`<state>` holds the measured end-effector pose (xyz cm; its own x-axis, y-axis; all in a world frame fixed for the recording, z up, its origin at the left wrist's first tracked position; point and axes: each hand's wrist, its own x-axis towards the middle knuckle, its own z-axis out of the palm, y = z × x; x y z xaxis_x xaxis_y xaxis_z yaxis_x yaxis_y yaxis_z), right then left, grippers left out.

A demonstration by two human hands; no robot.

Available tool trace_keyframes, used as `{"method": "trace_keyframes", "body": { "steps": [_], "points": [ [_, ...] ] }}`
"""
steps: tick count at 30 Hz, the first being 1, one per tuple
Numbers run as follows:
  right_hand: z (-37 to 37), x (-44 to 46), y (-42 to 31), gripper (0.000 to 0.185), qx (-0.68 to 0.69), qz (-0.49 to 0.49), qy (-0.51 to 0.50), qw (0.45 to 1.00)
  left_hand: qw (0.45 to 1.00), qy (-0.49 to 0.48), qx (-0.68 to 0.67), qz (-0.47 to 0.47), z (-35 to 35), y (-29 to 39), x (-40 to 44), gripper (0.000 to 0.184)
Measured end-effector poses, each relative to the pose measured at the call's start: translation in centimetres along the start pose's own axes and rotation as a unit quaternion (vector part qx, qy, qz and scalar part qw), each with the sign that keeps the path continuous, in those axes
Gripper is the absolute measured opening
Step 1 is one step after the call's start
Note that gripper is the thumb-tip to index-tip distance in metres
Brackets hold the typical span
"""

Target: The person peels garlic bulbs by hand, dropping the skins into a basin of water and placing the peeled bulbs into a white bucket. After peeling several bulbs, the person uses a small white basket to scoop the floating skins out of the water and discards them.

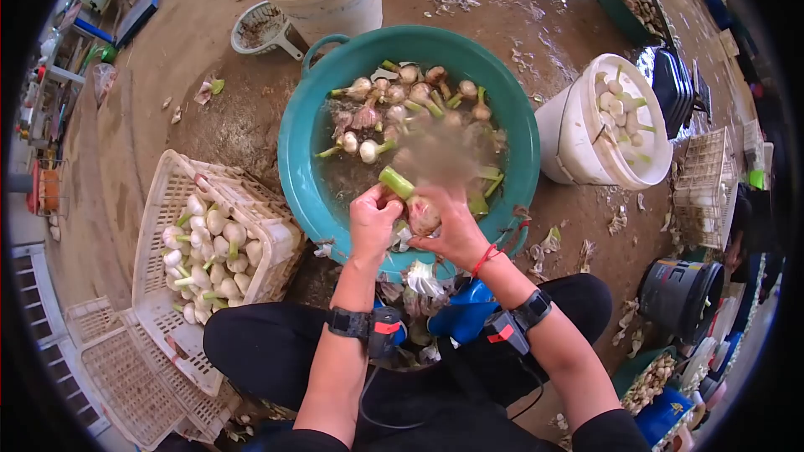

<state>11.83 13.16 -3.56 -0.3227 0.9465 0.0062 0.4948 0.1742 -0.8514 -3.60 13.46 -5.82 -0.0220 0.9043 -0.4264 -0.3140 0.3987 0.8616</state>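
Note:
A large green tub (291, 138) of water stands in front of me, with garlic bulbs (368, 149) on short green stems floating in it. Over its near side I hold one pinkish-white garlic bulb (424, 216) with a thick green stem. My left hand (374, 222) is closed at the stem side of this bulb, fingers bent. My right hand (456, 228) wraps round the bulb from the right, a red string on its wrist. A blurred patch hides part of the tub just above my right hand.
At the left, a crate (155, 285) holds peeled white bulbs. A white bucket (565, 134) with bulbs in water stands right of the tub; another bucket (335, 8) of bulbs stands behind it, beside a green-white strainer (243, 43). A black bucket (680, 297) is at the far right.

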Motion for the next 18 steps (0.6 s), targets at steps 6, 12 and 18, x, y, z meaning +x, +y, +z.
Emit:
{"method": "trace_keyframes", "body": {
  "steps": [6, 12, 18],
  "points": [
    [-1.2, -2.1, -0.4, 0.073, 0.005, 0.016, 0.032, 0.999, 0.998, -0.047, 0.041, 0.031, 1.9, 0.9, -1.3, 0.024],
    [-1.9, -3.6, 1.2, 0.056, 0.468, 0.236, -0.031, 0.851, 0.995, -0.059, -0.011, -0.08, 2.1, 1.0, -1.4, 0.024],
    [-2.1, -5.0, 3.4, 0.052, 0.585, 0.219, -0.066, 0.778, 0.989, -0.085, -0.07, -0.097, 4.2, -0.5, -1.8, 0.022]
  ]
}}
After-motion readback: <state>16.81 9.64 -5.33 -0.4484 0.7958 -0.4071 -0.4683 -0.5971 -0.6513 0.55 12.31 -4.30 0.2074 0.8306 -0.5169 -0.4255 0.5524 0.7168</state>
